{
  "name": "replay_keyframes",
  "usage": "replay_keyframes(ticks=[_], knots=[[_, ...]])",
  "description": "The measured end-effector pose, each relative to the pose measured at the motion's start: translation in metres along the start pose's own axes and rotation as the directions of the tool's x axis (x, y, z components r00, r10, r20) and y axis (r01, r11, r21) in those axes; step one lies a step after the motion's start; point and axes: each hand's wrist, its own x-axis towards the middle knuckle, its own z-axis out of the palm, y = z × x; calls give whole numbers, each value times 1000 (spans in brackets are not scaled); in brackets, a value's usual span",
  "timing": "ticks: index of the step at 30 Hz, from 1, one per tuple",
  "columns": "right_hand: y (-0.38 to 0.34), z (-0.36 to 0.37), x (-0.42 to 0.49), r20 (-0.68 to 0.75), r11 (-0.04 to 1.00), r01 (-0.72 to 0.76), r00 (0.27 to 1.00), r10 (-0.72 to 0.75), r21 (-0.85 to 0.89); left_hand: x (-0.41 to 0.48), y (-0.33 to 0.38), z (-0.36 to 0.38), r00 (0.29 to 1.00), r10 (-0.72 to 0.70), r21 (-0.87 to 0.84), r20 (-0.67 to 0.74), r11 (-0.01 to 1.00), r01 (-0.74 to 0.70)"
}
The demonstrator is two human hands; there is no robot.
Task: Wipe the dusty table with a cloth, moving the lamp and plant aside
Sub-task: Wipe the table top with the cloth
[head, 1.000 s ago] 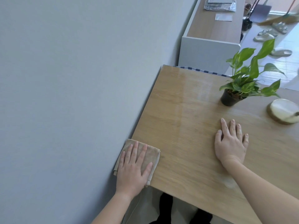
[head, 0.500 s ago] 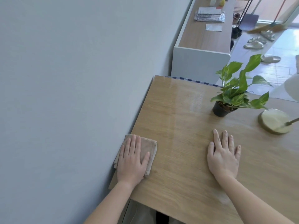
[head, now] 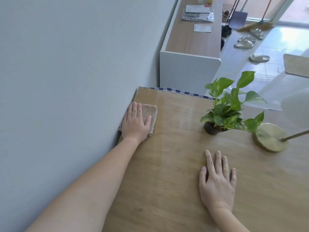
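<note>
- Head view: left hand (head: 135,123), fingers straight, pressed cloth (head: 149,108) on table (head: 167,164), far left, against wall (head: 66,81).
- Right hand (head: 217,183): flat, fingers spread, empty, near centre.
- Plant (head: 229,104), lamp (head: 269,138): far right.
- Step: wiping left strip; next probably required rightward strokes, then shifting plant and lamp.

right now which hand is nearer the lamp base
Right. The right hand lies flat on the table, nearer the person and left of the lamp base; the left hand presses the cloth by the wall, far to its left.
</note>
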Motion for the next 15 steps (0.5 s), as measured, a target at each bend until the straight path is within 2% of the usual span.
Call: replay_keyframes(ticks=[7,11,15], knots=[[0,4,6,-52,1000,0,999,0,3,95,41,-3,999,-30,41,-25,999,31],[3,4,7,-45,1000,2,999,-3,-14,105,55,3,998,-57,56,-27,997,59],[2,3,6,-29,1000,-2,1000,2,-26,97,54,1,1000,-9,72,13,997,9]])
